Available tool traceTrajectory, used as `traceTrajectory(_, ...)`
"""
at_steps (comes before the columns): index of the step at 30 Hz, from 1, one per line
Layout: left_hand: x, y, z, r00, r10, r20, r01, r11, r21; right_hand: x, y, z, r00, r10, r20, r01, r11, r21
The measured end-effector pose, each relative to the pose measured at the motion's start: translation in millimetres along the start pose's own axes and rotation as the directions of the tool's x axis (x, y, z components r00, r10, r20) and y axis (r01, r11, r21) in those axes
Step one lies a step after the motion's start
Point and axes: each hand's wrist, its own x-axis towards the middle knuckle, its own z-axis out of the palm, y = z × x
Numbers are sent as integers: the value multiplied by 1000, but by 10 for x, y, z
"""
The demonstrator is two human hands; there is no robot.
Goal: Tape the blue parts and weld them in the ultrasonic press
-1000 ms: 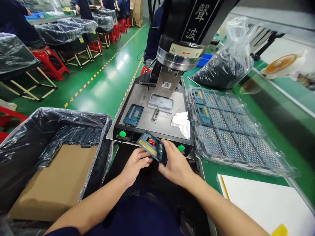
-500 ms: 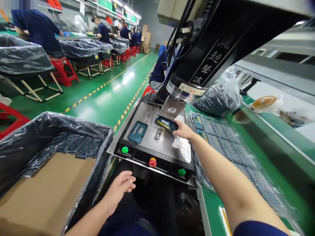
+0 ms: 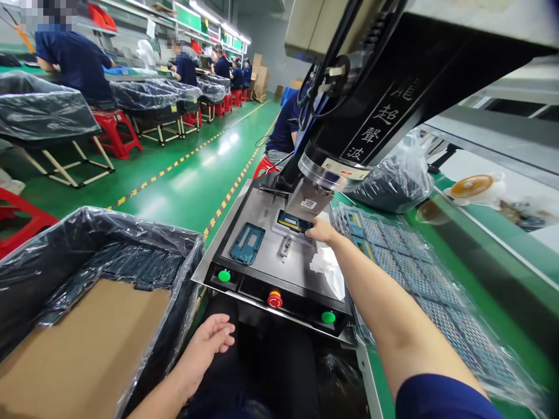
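Black casing on the machine head (image 3: 441,75) carries white Chinese characters down its face: 超聲波 reads clearly beneath a fainter one. Under it lies the metal bed (image 3: 271,265). The left hand (image 3: 212,343) hovers in front, fingers loosely bent, half-open. At the right end of a dark panel (image 3: 293,222), lying on the pale fixture (image 3: 276,228) beneath the horn (image 3: 305,194), is the right hand (image 3: 322,230), touching; whether its fingers clamp it, I cannot tell. A cream label (image 3: 343,170) shows 松 and red arrows; smaller, a white sticker (image 3: 309,204) bears a QR code.
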Motion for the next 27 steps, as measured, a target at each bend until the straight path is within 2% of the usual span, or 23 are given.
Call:
traceTrajectory(3,20,-16,2,1000,1,6,-1,1000,5,-133,-29,94,994,-64,-84,64,998,-3)
traceTrajectory(6,39,-33,4,999,-13,32,13,1000,19,-285,-71,263,969,-147,-198,136,988,-69)
traceTrajectory(8,46,-41,15,998,-22,50,21,999,32,-357,-112,369,956,-197,-219,177,979,-105)
traceTrajectory(10,49,-47,38,998,-21,56,19,999,39,-388,-171,434,962,-188,-199,170,980,-106)
traceTrajectory(12,52,-46,75,998,-18,52,16,999,44,-382,-243,446,977,-125,-172,109,989,-98)
traceTrajectory(17,74,31,175,995,3,98,-14,993,117,-385,-366,361,997,-27,-76,19,994,-109)
traceTrajectory(18,85,63,180,993,32,112,-48,988,145,-428,-377,350,995,-33,-91,23,995,-101)
traceTrajectory(20,121,138,157,985,128,120,-151,965,213,-592,-408,352,975,-87,-204,76,995,-60)
traceTrajectory(22,176,213,91,960,263,96,-280,906,316,-867,-455,392,913,-179,-367,193,981,1)
traceTrajectory(24,241,274,6,907,415,70,-398,791,464,-1232,-501,460,854,-249,-457,313,947,68)
traceTrajectory(26,300,312,-63,834,545,85,-472,628,619,-1633,-515,545,843,-284,-457,369,923,107)
traceTrajectory(27,323,321,-80,802,588,103,-488,547,681,-1825,-502,591,857,-281,-432,361,926,113)
